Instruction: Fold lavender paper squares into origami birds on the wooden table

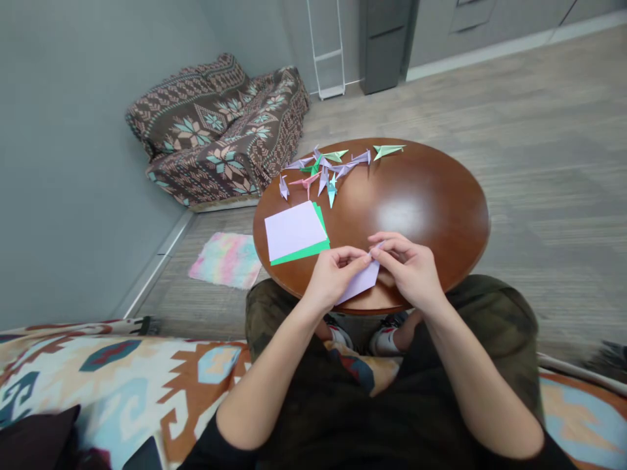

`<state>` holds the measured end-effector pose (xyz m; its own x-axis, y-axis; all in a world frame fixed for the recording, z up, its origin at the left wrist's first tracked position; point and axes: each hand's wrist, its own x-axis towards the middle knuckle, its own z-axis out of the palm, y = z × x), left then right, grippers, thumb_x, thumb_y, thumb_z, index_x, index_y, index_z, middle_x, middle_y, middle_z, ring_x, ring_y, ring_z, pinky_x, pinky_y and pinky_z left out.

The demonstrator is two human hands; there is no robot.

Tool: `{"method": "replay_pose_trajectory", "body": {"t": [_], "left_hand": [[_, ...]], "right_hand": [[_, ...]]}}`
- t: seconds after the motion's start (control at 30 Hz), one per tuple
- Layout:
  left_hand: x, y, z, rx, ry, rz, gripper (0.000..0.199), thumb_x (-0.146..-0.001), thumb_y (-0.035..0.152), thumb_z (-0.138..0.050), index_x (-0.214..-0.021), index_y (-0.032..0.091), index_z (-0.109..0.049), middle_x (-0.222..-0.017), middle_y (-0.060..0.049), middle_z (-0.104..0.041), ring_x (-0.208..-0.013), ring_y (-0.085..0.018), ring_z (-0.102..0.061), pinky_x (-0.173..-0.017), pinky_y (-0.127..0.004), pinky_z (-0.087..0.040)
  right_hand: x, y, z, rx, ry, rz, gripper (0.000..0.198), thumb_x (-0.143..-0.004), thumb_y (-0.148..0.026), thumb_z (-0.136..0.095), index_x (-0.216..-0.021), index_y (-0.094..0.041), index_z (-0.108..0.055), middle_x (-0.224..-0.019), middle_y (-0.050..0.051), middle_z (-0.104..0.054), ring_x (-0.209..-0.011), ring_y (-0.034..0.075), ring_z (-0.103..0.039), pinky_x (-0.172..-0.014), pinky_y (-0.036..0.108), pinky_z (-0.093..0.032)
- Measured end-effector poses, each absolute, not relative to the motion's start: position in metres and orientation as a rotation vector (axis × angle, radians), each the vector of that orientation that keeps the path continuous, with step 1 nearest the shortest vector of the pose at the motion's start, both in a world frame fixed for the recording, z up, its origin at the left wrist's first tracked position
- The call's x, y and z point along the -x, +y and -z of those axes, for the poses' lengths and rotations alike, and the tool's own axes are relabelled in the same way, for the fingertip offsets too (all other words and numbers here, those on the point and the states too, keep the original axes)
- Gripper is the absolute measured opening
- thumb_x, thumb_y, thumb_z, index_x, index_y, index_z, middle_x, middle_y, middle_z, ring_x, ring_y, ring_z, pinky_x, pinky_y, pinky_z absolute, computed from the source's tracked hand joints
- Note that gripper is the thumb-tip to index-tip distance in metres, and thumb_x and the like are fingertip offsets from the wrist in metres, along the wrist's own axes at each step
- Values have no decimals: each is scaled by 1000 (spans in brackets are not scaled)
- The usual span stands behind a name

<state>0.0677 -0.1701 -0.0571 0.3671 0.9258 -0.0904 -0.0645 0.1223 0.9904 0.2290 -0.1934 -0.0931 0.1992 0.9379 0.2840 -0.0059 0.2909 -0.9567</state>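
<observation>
A partly folded lilac sheet of origami paper (361,282) is held near the front edge of the round brown table. My left hand (337,271) pinches its upper left part between thumb and fingers. At the top corner, the thumb and fingers of my right hand (409,264) close on the same paper. Both sets of fingertips nearly meet there, and they hide the fold between them. To the left of my hands lies a stack of square paper (295,230), lilac on top with green sheets (306,252) showing beneath.
Several folded paper cranes (323,171) in lilac, green, pink and blue cluster at the table's (441,196) far left; a pale green crane (388,151) stands apart. A covered sofa (220,130) and pastel rug (228,260) lie beyond. My knees flank the table's front edge.
</observation>
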Motion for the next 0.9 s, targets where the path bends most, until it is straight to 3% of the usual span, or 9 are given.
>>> {"method": "replay_pose_trajectory", "body": {"t": [0.4,0.9], "left_hand": [[-69,-172,56,-1270,959,-878,23,-76,38,-85,-77,16,-78,-74,-2,-74,-66,-13,-61,-68,-25,-47],[-72,-172,54,-1172,917,-857,36,-73,47,-86,-77,12,-76,-67,0,-66,-62,-10,-50,-63,-23,-36]], "right_hand": [[-232,-193,92,1076,-1248,-780,26,-98,-30,-64,-78,-22,-79,-108,9,-77,-106,24,-70,-96,39,-51],[-230,-196,91,981,-1238,-828,13,-92,-26,-70,-81,-22,-76,-112,11,-73,-111,24,-68,-89,36,-55]]}}
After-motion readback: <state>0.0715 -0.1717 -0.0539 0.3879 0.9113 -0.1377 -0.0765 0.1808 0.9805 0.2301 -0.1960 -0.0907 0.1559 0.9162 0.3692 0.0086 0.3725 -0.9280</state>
